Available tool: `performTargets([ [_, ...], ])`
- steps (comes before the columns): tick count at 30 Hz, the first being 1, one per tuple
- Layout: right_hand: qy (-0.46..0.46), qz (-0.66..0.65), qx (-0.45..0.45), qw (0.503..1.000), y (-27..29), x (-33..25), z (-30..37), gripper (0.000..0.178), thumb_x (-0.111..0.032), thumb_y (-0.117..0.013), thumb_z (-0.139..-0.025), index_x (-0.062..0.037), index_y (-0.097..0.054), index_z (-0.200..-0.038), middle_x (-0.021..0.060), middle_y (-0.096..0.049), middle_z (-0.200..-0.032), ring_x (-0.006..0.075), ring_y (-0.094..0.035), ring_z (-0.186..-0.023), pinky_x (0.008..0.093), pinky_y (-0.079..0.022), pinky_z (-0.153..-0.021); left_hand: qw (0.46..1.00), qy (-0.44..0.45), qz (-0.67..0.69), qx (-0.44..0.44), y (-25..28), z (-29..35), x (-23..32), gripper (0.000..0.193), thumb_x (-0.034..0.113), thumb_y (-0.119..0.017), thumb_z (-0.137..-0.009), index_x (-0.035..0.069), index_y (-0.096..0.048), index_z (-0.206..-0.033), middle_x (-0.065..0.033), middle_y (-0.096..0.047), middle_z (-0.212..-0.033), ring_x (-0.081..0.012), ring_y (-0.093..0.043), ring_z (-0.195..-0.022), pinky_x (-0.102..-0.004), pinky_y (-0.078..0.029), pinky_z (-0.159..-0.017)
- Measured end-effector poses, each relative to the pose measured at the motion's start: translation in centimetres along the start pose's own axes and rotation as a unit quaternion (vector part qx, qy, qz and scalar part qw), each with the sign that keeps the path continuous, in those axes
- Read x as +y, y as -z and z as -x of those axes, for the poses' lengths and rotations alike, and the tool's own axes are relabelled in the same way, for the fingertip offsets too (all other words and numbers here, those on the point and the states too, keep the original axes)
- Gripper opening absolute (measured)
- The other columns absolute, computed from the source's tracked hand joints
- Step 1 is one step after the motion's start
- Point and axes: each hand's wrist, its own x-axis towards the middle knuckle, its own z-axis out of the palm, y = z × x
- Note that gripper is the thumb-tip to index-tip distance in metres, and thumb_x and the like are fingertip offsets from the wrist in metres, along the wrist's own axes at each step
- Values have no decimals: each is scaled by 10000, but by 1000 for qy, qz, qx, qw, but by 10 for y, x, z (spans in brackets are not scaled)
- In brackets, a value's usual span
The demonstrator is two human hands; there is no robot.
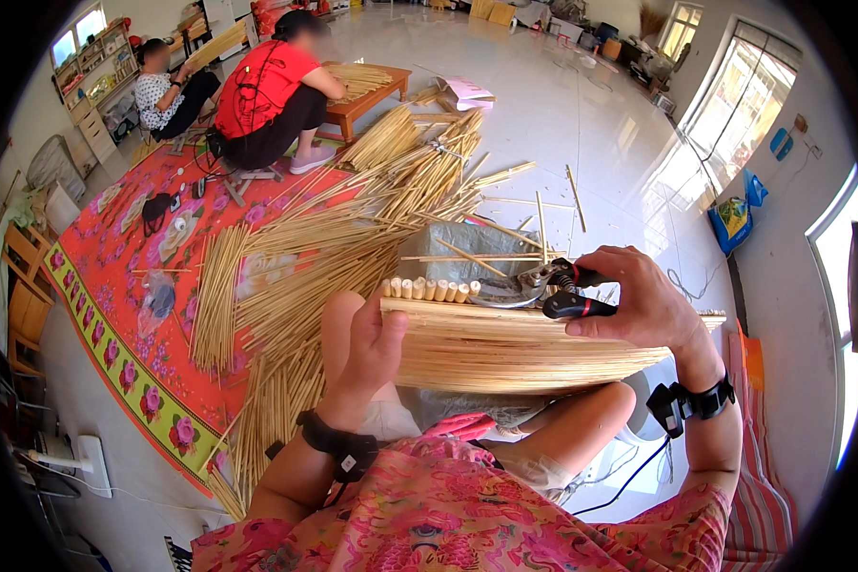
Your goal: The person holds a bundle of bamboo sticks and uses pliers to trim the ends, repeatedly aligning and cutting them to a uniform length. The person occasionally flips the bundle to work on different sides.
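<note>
Straw-yellow stalks [534, 353] span the knees [608, 408] as a panel, clasped at one end by the left hand's [367, 353] grip, seemingly for steadiness, while the right hand's [643, 296] grip wraps shears [574, 305].

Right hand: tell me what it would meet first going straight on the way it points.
Led by the cutters it holds, the right hand would probably meet the row of pale stick ends first; depth is unclear, so cutters and sticks may already touch.
</note>
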Motion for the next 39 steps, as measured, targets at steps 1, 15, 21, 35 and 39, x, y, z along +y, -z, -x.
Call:
performTargets([
  [1,12,-2,10,1000,0,0,0,616,-398,-827,-603,31,-641,-1004,159,-659,-903,316,-615,-836,358,-460,-806,1000,4,4,0,0,0,0,456,355,-525,-959,-22,-505,-1216,-53,-594,-1089,-108,-530,-993,-263,-419,-884],
  [15,120,163,64,977,2,-10,8,479,-466,-771,-663,-30,-621,-791,83,-550,-605,294,-529,-568,377,-429,-653,999,-14,-47,11,3,4,1,351,267,-495,-960,-15,-520,-1168,-30,-585,-1031,-81,-513,-906,-238,-424,-810],
  [21,148,212,81,963,0,-6,12,459,-459,-761,-688,-39,-612,-797,68,-533,-581,284,-516,-538,372,-430,-625,999,17,-44,10,2,1,1,338,222,-476,-965,-19,-514,-1198,-49,-597,-1062,-96,-530,-953,-251,-428,-846],
  [35,1,86,63,994,15,-8,19,472,-363,-789,-653,-19,-644,-942,122,-646,-840,319,-590,-794,377,-424,-845,999,22,8,33,0,6,-13,395,293,-504,-975,-25,-507,-1210,-64,-608,-1075,-119,-545,-977,-262,-435,-867],
  [39,29,91,47,994,11,-8,19,495,-409,-776,-664,-25,-645,-947,125,-626,-835,319,-589,-807,391,-410,-865,999,22,20,20,1,5,-12,407,305,-513,-972,-22,-505,-1213,-62,-606,-1081,-117,-546,-980,-259,-435,-866],
])
